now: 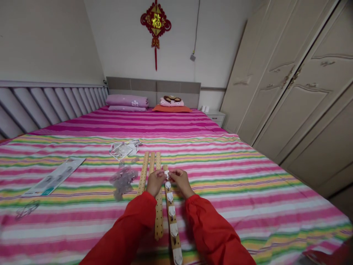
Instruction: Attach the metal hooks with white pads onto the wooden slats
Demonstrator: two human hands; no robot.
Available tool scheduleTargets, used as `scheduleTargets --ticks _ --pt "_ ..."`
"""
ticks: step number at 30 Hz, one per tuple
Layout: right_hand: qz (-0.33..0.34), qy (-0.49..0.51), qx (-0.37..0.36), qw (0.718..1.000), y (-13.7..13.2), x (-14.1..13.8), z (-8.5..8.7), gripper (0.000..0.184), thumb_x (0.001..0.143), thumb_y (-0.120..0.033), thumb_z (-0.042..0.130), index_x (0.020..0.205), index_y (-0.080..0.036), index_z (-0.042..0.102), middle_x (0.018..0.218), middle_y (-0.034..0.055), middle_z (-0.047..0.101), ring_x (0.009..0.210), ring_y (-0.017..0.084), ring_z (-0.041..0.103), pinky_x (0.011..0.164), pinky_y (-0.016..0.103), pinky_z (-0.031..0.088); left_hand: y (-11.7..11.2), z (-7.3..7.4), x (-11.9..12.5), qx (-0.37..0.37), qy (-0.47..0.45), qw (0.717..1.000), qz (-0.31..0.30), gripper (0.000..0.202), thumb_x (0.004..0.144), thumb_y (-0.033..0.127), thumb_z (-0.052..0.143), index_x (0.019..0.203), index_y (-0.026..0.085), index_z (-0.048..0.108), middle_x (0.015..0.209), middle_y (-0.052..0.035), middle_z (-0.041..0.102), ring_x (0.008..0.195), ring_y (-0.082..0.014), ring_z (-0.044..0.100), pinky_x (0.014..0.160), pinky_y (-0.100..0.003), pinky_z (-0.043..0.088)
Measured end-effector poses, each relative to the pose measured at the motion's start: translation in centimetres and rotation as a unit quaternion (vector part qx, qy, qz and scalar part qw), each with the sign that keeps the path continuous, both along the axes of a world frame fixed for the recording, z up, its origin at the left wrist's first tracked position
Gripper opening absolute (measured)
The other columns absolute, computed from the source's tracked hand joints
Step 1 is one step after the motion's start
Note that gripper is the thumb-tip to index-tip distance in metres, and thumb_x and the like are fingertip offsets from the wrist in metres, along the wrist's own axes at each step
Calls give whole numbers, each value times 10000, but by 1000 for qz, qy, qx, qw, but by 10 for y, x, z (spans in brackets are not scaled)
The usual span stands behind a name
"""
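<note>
Several tan perforated wooden strips point(143, 170) lie side by side on the striped bedspread point(237, 184). One strip point(173, 221) carries a row of small white hooks point(171, 211). My left hand point(155, 182) and my right hand point(180, 180) meet over the far end of that strip, fingers pinched together on a small white hook point(167, 174). Both arms wear red sleeves.
A pile of clear plastic hooks point(122, 180) lies left of the strips, with torn clear packaging point(124, 149) beyond it. A long card package point(53, 178) lies further left. Pillows point(127, 101) rest at the headboard. A wardrobe point(298, 88) stands on the right.
</note>
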State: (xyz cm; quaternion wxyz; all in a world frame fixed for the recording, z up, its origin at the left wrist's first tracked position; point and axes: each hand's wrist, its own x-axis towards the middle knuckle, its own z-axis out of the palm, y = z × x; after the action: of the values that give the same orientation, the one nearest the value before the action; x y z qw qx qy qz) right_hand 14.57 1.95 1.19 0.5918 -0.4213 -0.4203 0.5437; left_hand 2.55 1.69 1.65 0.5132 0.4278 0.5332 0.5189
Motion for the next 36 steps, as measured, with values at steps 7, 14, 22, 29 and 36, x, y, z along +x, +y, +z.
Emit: scheduleTargets --ticks 7,14,22,29,36 --pt "-21 -16 -22 999 17 -3 -26 157 502 -286 692 524 -164 597 400 -52 522 378 84 418 402 219 319 10 -8 2 -5 79 997 27 126 659 63 632 748 144 597 498 43 568 477 -114 574 505 -221 451" --pt "-29 -32 -37 998 22 -3 -38 86 526 -238 642 542 -158 614 405 -53 517 385 86 413 411 220 319 10 -12 4 44 203 978 33 111 663 70 587 688 176 606 570 28 589 553 -123 573 552 -217 429" --pt "-34 -46 -40 998 28 -5 -43 80 533 -244 623 530 -166 603 405 -57 507 387 87 404 414 222 318 16 -19 4 69 297 952 30 117 676 77 579 724 162 645 657 -10 631 641 -139 572 624 -226 412" --pt "-38 -62 -35 997 28 -5 -47 88 545 -245 613 518 -165 587 402 -65 485 393 83 385 419 218 305 21 -26 5 112 324 939 35 104 667 69 578 667 149 644 645 -18 577 658 -148 532 660 -242 379" --pt "-46 -72 -30 996 30 -6 -55 98 563 -260 605 574 -163 607 447 -56 515 417 89 415 431 218 330 21 -33 5 136 337 930 47 99 665 79 585 662 149 655 675 -21 521 678 -155 512 709 -267 378"
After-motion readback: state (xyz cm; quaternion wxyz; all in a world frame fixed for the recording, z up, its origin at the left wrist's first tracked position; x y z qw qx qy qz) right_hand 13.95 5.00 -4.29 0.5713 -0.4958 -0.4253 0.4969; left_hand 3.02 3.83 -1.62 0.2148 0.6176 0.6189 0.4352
